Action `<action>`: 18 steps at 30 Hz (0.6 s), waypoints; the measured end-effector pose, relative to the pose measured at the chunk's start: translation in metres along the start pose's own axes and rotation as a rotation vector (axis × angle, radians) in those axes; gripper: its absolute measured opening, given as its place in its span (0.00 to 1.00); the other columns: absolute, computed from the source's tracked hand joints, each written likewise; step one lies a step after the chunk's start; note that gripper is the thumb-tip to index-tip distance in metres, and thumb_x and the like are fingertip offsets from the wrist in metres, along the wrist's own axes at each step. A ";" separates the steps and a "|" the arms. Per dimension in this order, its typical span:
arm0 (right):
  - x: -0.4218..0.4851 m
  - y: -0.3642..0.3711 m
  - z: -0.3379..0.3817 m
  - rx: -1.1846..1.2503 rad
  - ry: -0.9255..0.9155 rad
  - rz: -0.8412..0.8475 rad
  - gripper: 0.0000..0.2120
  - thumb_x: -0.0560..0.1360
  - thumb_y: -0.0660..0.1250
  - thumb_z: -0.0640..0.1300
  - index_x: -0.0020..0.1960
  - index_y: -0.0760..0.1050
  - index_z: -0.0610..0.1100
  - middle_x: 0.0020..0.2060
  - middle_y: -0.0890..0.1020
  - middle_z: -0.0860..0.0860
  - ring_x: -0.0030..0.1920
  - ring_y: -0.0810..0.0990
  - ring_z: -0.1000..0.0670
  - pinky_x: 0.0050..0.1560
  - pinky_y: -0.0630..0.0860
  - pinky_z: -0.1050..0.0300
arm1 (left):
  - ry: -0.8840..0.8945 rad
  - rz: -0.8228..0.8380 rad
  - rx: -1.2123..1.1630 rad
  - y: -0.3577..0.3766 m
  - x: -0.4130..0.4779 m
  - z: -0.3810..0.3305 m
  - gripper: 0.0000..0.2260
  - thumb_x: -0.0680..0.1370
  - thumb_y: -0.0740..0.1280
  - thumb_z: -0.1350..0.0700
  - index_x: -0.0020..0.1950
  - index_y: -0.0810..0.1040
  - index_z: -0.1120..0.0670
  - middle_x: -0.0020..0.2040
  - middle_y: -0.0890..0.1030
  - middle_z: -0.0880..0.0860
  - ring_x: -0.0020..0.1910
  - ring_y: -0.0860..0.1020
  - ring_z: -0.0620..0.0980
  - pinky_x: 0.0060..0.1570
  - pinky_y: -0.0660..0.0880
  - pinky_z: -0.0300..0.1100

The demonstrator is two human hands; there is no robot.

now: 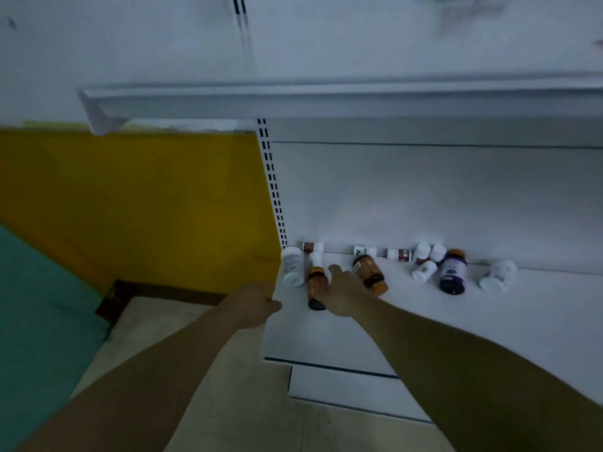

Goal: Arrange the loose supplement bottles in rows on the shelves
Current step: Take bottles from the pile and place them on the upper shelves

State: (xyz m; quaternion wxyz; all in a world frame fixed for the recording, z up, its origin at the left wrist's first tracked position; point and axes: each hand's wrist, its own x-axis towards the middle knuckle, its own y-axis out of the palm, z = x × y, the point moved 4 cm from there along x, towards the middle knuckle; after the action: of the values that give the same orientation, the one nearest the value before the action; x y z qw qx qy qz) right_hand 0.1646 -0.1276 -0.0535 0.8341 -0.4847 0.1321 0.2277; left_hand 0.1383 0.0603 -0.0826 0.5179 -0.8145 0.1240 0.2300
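Several supplement bottles lie loose at the back of the white lower shelf (342, 334). A white bottle (292, 265) lies at the left end. Beside it are an amber bottle (316, 287) and a second amber bottle (370, 270) with an orange cap. Further right stand small white bottles (424, 267), a purple bottle (453, 271) and a white bottle (497, 275) on its side. My right hand (344, 293) reaches between the two amber bottles, fingers extended, touching the left one. My left hand (257, 303) rests on the shelf's left edge; its fingers are hidden.
Small bottles (399, 254) lie in a line along the back wall. An upper white shelf (326, 99) overhangs the lower one. A yellow panel (140, 203) and green surface (39, 305) are at left; beige floor (244, 402) lies below.
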 end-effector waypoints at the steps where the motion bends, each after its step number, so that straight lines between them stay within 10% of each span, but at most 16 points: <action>1: 0.005 0.008 0.003 0.017 0.009 -0.026 0.23 0.80 0.53 0.56 0.67 0.62 0.41 0.60 0.71 0.40 0.56 0.74 0.39 0.52 0.72 0.50 | 0.001 0.000 -0.020 -0.001 0.010 0.002 0.23 0.80 0.62 0.48 0.71 0.66 0.58 0.70 0.69 0.58 0.65 0.70 0.57 0.59 0.67 0.43; 10: 0.041 0.065 -0.036 0.124 0.189 -0.126 0.25 0.76 0.56 0.62 0.65 0.64 0.46 0.56 0.77 0.44 0.54 0.76 0.43 0.54 0.75 0.49 | 0.103 -0.133 -0.311 0.023 0.104 -0.025 0.29 0.81 0.61 0.52 0.78 0.51 0.51 0.75 0.59 0.61 0.70 0.64 0.59 0.64 0.64 0.44; 18: -0.004 0.064 -0.089 0.193 0.363 -0.165 0.27 0.71 0.66 0.53 0.67 0.64 0.49 0.53 0.67 0.48 0.54 0.72 0.45 0.56 0.74 0.50 | 0.134 -0.383 -0.210 0.057 0.086 -0.021 0.22 0.78 0.66 0.55 0.70 0.65 0.51 0.64 0.71 0.60 0.58 0.73 0.57 0.56 0.71 0.45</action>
State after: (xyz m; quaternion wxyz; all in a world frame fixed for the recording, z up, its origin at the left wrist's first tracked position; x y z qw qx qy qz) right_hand 0.1290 -0.1784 -0.1440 0.8551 -0.4446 0.2611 0.0540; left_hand 0.1928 0.0200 -0.1639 0.4551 -0.8861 -0.0233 0.0844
